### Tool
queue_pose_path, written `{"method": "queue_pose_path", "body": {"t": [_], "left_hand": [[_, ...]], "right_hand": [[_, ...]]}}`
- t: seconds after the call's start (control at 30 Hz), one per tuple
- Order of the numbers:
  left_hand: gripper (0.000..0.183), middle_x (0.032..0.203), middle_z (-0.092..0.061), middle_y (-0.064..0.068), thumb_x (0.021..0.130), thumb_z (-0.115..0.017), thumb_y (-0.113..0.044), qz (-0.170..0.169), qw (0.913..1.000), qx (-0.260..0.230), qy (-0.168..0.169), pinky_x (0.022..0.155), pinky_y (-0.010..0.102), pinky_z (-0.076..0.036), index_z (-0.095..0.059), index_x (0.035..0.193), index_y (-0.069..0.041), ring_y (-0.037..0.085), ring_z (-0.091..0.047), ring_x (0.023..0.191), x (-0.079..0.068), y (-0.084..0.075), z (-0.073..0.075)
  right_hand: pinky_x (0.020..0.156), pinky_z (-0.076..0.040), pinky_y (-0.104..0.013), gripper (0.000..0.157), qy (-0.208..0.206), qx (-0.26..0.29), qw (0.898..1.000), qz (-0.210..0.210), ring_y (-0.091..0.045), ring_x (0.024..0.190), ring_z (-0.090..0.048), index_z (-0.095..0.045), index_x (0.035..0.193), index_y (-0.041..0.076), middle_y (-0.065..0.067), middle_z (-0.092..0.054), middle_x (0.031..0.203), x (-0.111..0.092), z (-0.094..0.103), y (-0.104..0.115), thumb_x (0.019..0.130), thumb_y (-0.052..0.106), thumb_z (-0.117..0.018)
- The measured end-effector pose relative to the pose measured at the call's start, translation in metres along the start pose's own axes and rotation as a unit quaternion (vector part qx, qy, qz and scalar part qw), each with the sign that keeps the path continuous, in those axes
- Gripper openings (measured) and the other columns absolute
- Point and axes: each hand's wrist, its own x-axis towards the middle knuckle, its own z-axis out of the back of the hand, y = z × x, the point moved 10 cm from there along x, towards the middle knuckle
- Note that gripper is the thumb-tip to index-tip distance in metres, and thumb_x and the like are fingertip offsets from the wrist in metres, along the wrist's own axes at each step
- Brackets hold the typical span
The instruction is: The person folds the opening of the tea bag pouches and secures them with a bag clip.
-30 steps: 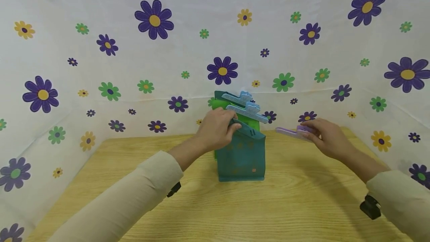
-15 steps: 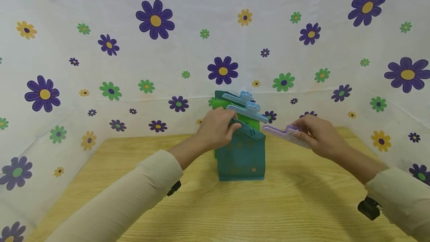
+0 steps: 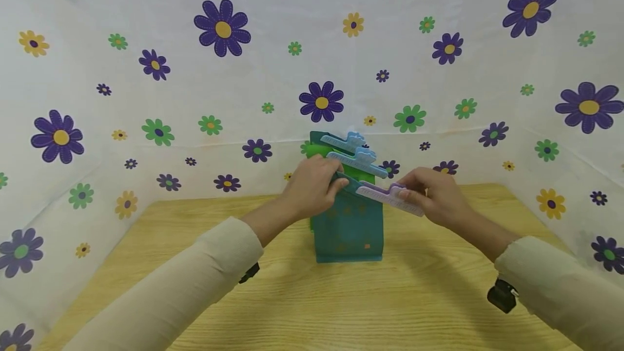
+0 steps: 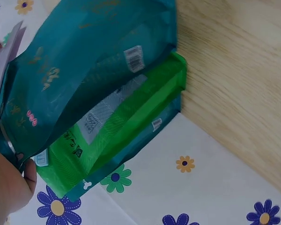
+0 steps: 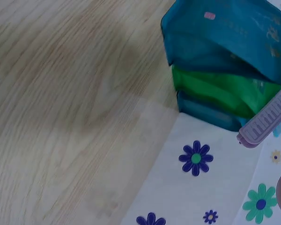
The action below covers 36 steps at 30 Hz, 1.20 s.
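My left hand pinches the folded top of the front teal bag, which stands upright on the table. My right hand holds a purple bag clip between thumb and fingers. In the head view the clip lies along the bag's folded top, its left end close to the left thumb. Behind this bag stand a green bag and another teal bag. A light blue clip sits across the green bag's top, and a second blue clip is on the rearmost bag.
The bags stand near the back of the wooden table. A white cloth printed with flowers hangs behind and at both sides.
My right hand has moved left with the purple clip, from beside the front teal bag to over its folded top. The left hand keeps its place on the bag.
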Motion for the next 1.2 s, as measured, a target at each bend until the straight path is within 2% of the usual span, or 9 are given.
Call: {"method": "queue_pose_path", "body": {"t": [0.23,0.33,0.43,0.57,0.73,0.87,0.93,1.1,1.2], "left_hand": [[0.029,0.104,-0.065,0.007,0.105,-0.051,-0.03,-0.021,0.9993,-0.009,-0.03,0.087,0.037,-0.051,-0.063,0.111,-0.005,0.022,-0.061,0.095,-0.003,-0.003,0.003],[0.032,0.105,-0.065,0.007,0.105,-0.049,-0.033,-0.029,0.999,-0.006,-0.035,0.086,0.035,-0.051,-0.063,0.113,-0.005,0.021,-0.061,0.094,-0.003,-0.004,0.004],[0.033,0.106,-0.066,0.009,0.105,-0.049,-0.032,-0.027,0.9988,-0.017,-0.037,0.086,0.035,-0.052,-0.063,0.114,-0.004,0.022,-0.062,0.094,-0.004,-0.004,0.005],[0.035,0.114,-0.066,0.012,0.106,-0.049,-0.031,-0.017,0.9979,-0.045,-0.043,0.095,0.038,-0.052,-0.061,0.118,-0.001,0.024,-0.064,0.103,-0.004,-0.001,0.007],[0.036,0.119,-0.065,0.013,0.106,-0.049,-0.03,-0.022,0.9963,-0.062,-0.055,0.101,0.04,-0.049,-0.059,0.123,0.001,0.027,-0.063,0.111,-0.006,0.001,0.009],[0.038,0.119,-0.065,0.014,0.105,-0.05,-0.03,-0.028,0.9949,-0.057,-0.078,0.103,0.042,-0.048,-0.059,0.125,0.002,0.028,-0.062,0.113,-0.011,0.005,0.013],[0.042,0.117,-0.065,0.014,0.106,-0.046,-0.034,-0.026,0.994,-0.053,-0.092,0.103,0.043,-0.047,-0.058,0.125,0.002,0.028,-0.061,0.111,-0.016,0.01,0.016],[0.066,0.112,-0.063,0.013,0.107,-0.023,-0.052,0.0,0.9922,-0.053,-0.113,0.098,0.044,-0.047,-0.057,0.125,0.002,0.027,-0.057,0.106,-0.03,0.03,0.017],[0.062,0.114,-0.061,0.015,0.108,-0.025,-0.049,0.024,0.9912,-0.058,-0.116,0.098,0.047,-0.046,-0.056,0.128,0.002,0.029,-0.056,0.109,-0.042,0.044,0.015]], "right_hand": [[0.062,-0.047,-0.026,0.009,-0.016,0.042,0.999,0.018,-0.018,0.075,-0.056,-0.068,0.1,0.003,-0.008,-0.069,0.09,0.016,-0.01,0.021,0.093,0.008,-0.07],[0.062,-0.047,-0.026,0.009,-0.026,0.055,0.998,0.032,-0.018,0.074,-0.056,-0.068,0.099,0.003,-0.009,-0.069,0.09,0.023,-0.012,0.033,0.092,0.007,-0.071],[0.063,-0.046,-0.026,0.01,-0.031,0.064,0.996,0.045,-0.017,0.074,-0.055,-0.068,0.1,0.003,-0.008,-0.068,0.09,0.03,-0.014,0.044,0.092,0.007,-0.071],[0.066,-0.047,-0.026,0.014,-0.032,0.067,0.996,0.057,-0.017,0.076,-0.056,-0.067,0.103,0.001,-0.009,-0.067,0.091,0.034,-0.016,0.054,0.091,0.007,-0.072],[0.069,-0.048,-0.024,0.023,-0.027,0.058,0.996,0.067,-0.017,0.079,-0.055,-0.067,0.112,0.0,-0.008,-0.064,0.091,0.031,-0.018,0.052,0.091,0.008,-0.073],[0.07,-0.05,-0.027,0.033,-0.032,0.056,0.995,0.08,-0.019,0.082,-0.057,-0.067,0.12,0.001,-0.008,-0.067,0.098,0.028,-0.016,0.047,0.09,0.012,-0.075],[0.07,-0.05,-0.028,0.035,-0.041,0.055,0.994,0.085,-0.02,0.084,-0.058,-0.066,0.122,0.001,-0.008,-0.068,0.103,0.026,-0.012,0.042,0.09,0.013,-0.074],[0.07,-0.048,-0.026,0.026,-0.068,0.031,0.994,0.078,-0.016,0.083,-0.055,-0.067,0.119,0.0,-0.009,-0.067,0.1,0.014,0.001,0.023,0.095,0.009,-0.065],[0.067,-0.044,-0.026,0.022,-0.084,0.0,0.995,0.052,-0.013,0.077,-0.05,-0.07,0.115,0.0,-0.007,-0.065,0.091,0.006,0.008,0.006,0.098,0.01,-0.06]]}}
